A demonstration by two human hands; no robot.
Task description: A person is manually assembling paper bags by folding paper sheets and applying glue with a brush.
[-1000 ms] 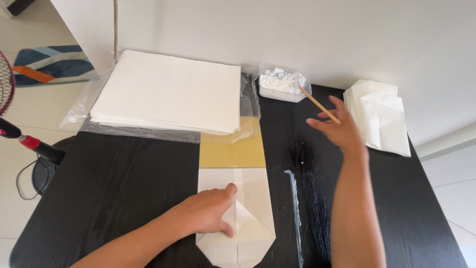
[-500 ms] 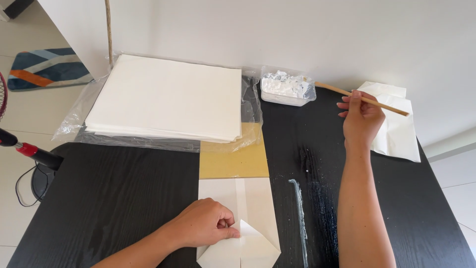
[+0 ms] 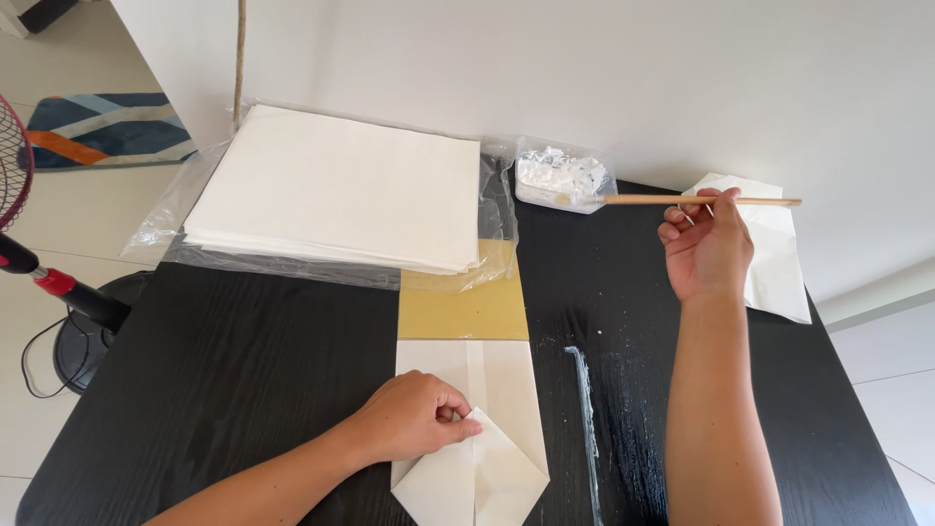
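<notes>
Right hand (image 3: 706, 255) is up at about two o'clock on the black table (image 3: 243, 370), fingers pinched together around a thin wooden brush (image 3: 682, 200) that lies level, handle pointing out to three o'clock. Its bristle tip sits right at the rim of the small white paste tray (image 3: 560, 175), up near one o'clock; whether it touches the paste, I cannot tell. Left hand (image 3: 414, 417) is down at six o'clock, curled and pressing on the folded white paper (image 3: 497, 429), fingertips right at the diagonal fold. Just above that sheet, at twelve o'clock from it, lies a tan card (image 3: 463, 307), partly tucked under the clear plastic holding the big stack of white sheets (image 3: 336, 190) at eleven o'clock. A white smear of paste (image 3: 584, 409) streaks the table between the two arms. Folded white pieces (image 3: 774, 263) rest at three o'clock, just behind the right hand.
</notes>
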